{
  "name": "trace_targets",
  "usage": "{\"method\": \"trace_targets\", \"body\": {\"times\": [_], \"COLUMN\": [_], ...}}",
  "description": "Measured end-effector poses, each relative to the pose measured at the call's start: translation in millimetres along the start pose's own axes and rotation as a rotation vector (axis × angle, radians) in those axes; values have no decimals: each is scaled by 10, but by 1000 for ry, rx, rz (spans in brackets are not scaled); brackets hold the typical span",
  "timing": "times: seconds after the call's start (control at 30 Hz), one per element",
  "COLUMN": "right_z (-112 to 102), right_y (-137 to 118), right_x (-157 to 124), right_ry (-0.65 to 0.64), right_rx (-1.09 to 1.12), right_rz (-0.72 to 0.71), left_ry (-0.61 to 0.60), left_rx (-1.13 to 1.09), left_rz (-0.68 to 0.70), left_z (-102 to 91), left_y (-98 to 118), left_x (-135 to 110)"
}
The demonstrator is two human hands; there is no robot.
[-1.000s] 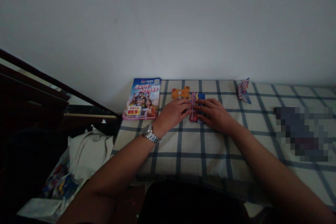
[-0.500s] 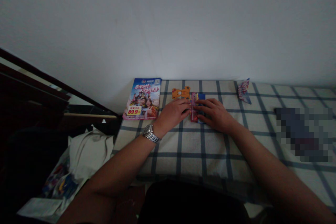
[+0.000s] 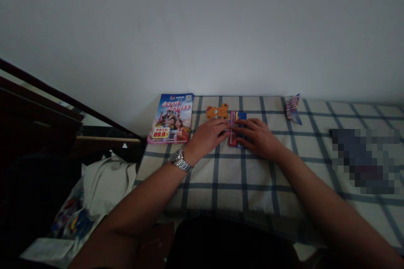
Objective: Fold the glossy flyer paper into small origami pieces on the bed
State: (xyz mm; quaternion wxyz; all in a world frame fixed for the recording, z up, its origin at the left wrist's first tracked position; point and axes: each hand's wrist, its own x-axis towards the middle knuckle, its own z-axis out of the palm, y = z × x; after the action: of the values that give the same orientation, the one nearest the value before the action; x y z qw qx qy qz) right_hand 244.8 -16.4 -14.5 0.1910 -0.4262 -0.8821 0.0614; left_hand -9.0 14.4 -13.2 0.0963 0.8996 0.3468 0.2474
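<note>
A folded flyer, pink on its left part and blue on its right, lies on the checked cloth. The fingertips of my left hand rest on its left edge, the fingers outstretched and the thumb apart; a metal-band watch is on that wrist. From the other side my right hand lays its spread fingers over the blue part. Both hands cover much of the paper. Just behind my left hand is an orange bear cutout, its lower part hidden.
Left of my hands lies a stack of printed flyers. A small folded paper piece stands near the wall at right. A dark blurred-out object lies farther right. White bags sit below the table's left edge, beside a dark wooden frame.
</note>
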Motion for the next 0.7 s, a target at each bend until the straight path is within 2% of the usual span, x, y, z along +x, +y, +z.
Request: {"method": "trace_targets", "body": {"times": [0.7], "right_z": [25], "right_y": [10], "right_x": [-9], "right_ry": [0], "right_rx": [-11], "right_rz": [-7], "left_ry": [-18], "left_rx": [3], "left_rz": [12], "left_z": [-17], "left_y": [0], "left_x": [4]}}
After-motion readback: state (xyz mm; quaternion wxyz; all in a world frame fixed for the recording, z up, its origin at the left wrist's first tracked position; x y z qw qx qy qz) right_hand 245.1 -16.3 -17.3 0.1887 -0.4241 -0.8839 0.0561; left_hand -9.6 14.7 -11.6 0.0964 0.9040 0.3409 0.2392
